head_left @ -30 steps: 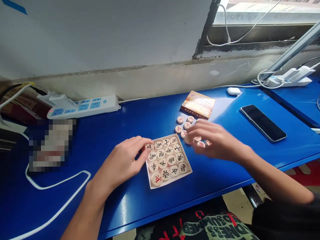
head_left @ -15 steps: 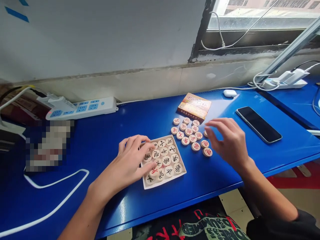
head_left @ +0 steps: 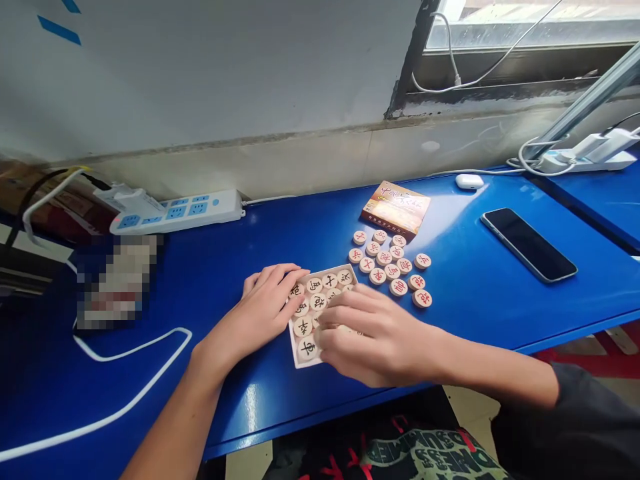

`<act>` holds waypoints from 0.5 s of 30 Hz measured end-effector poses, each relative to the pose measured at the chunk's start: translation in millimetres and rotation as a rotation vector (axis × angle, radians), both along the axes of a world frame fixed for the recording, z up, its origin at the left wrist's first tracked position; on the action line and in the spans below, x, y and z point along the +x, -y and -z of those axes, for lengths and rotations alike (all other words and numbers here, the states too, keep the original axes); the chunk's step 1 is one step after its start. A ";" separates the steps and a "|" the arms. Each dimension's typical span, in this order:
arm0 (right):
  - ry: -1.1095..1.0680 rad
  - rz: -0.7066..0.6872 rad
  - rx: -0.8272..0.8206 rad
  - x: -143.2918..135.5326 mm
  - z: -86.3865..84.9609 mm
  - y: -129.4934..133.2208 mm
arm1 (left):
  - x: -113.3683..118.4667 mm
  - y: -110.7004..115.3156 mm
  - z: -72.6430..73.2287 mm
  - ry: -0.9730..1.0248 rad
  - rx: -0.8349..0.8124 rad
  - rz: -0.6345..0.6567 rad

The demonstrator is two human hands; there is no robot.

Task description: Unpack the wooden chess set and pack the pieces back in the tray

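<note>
A white square tray (head_left: 299,361) holds round wooden pieces marked with black characters, such as the one at its near left corner (head_left: 308,347). My left hand (head_left: 266,301) lies with fingers spread over the tray's left edge. Over the tray's right half, my right hand (head_left: 367,333) has its fingers bent down and together; what they hold, if anything, is hidden, as are the pieces beneath. Beyond the tray to the right lies a loose group of red-marked pieces (head_left: 392,271), with a brown and gold box (head_left: 395,208) behind it.
A black phone (head_left: 529,244) and a white earbud case (head_left: 469,181) lie on the right of the blue table (head_left: 270,233). Power strips stand at the back left (head_left: 180,211) and back right (head_left: 590,157). A white cable (head_left: 125,412) loops across the left side.
My right hand has moved left from beside the red-marked pieces to over the tray. The red-marked piece that lay atop the others near my left thumb no longer shows. The view has shifted slightly.
</note>
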State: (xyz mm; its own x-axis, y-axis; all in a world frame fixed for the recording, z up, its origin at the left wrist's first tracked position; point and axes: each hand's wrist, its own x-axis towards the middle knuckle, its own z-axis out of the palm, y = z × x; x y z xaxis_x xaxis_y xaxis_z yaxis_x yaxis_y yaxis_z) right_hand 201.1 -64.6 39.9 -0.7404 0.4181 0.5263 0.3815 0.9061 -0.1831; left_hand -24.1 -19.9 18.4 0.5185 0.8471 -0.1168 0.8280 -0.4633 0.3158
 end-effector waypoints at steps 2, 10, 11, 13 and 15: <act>-0.143 0.120 0.029 19.9 -4.6 11.9 | -7.6 0.4 -2.4 -0.030 -0.003 -0.020; 0.185 0.610 0.001 68.3 47.4 47.5 | -28.7 9.5 -11.2 -0.124 0.024 -0.086; 0.165 0.646 0.008 71.9 51.5 45.4 | -24.4 11.0 -11.4 -0.107 0.026 -0.061; 0.152 0.679 0.007 79.4 54.2 36.6 | -12.3 14.3 -11.2 -0.067 0.036 0.002; 0.196 0.659 -0.034 86.7 52.3 23.0 | 1.0 17.4 -9.7 -0.041 0.040 0.058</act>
